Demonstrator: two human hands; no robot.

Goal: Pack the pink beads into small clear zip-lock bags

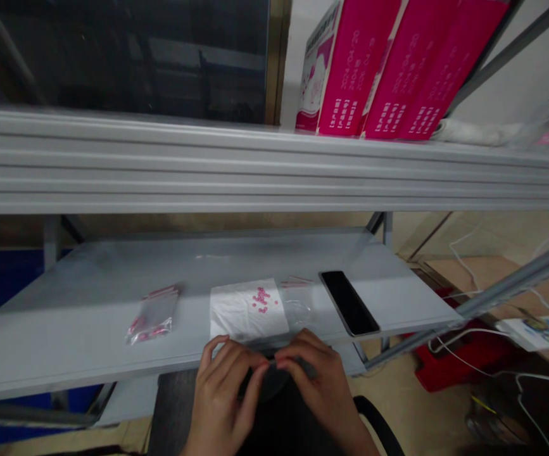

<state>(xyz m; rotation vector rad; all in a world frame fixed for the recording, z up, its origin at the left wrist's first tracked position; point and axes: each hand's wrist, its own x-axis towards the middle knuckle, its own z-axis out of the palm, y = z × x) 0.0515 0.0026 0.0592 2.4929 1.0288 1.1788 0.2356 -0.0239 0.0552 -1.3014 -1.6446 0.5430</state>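
Both hands, left (220, 392) and right (324, 386), pinch something small, unclear what; pink beads (261, 299) loose ahead on white sheet (236, 313), filled bags (153, 316) far left.

Both wrists run off the bottom edge; whatever the left hand (220, 396) and right hand (319, 386) pinch between their fingertips is too small and blurred to make out.

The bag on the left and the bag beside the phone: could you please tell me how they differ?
The left bag holds pink pieces gathered at its near end; the right bag looks empty. The left bag lies alone on the shelf, apart from the white sheet; the right bag lies against that sheet, between it and the phone. Both are clear, with pink strips at the far end.
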